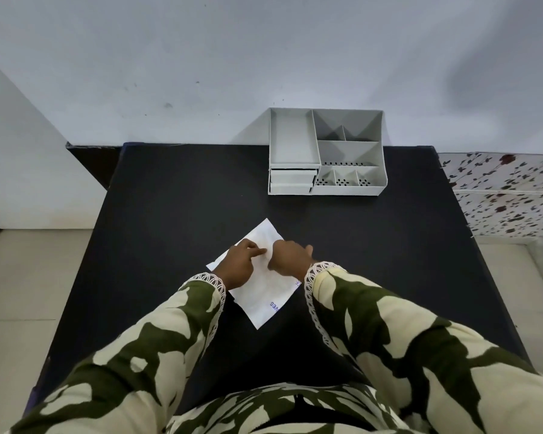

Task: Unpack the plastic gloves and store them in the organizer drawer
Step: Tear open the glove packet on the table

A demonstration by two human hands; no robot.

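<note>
A white plastic glove packet [259, 296] with blue print lies flat and turned diagonally on the black table [176, 198]. My left hand [237, 264] rests on its left part, fingers curled and pinching at the packet's middle. My right hand [290, 256] presses on it from the right, fingertips meeting the left hand's at the packet's upper middle. The white organizer [325, 151] stands at the table's far edge, right of centre. Its two small drawers [292, 180] are shut at its front left. The gloves themselves are hidden inside the packet.
The organizer has a large tray compartment on the left and several smaller open compartments on the right. A white wall rises behind the table. A floral-patterned surface [508, 195] lies to the right and pale floor to the left.
</note>
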